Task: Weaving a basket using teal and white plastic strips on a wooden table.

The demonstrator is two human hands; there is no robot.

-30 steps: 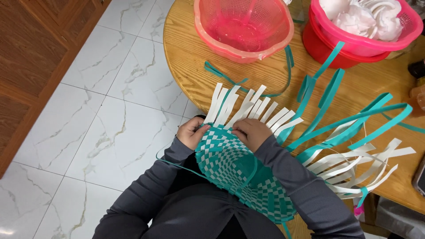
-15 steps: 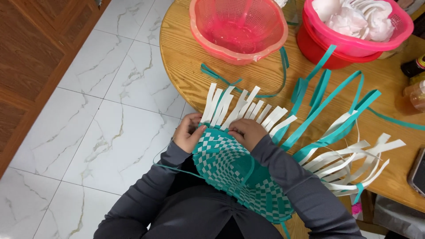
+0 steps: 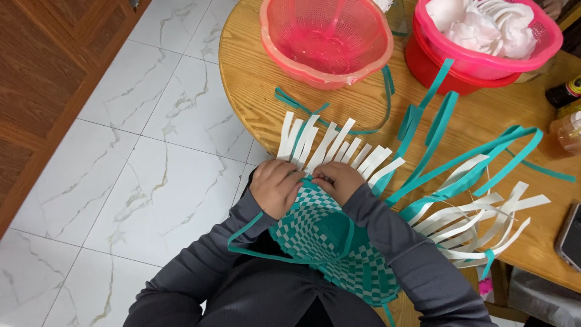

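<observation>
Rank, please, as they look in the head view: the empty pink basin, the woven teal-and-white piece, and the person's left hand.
1. Woven teal-and-white piece and empty pink basin: they look alike in size; the basin is cut off at the top edge and lies farther away, so I will not rank them.
2. Left hand: clearly smallest.

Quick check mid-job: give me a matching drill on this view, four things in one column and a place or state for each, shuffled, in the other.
Things:
1. woven basket piece
2. empty pink strainer bowl
3. red bucket
4. loose white strips

Places or states:
A. holds white coiled material, far right of the table
B. fan out past the fingertips over the table edge
C. under both hands, on the lap
D. far side of the table, nothing inside

Pairs: 1-C, 2-D, 3-A, 4-B
</observation>
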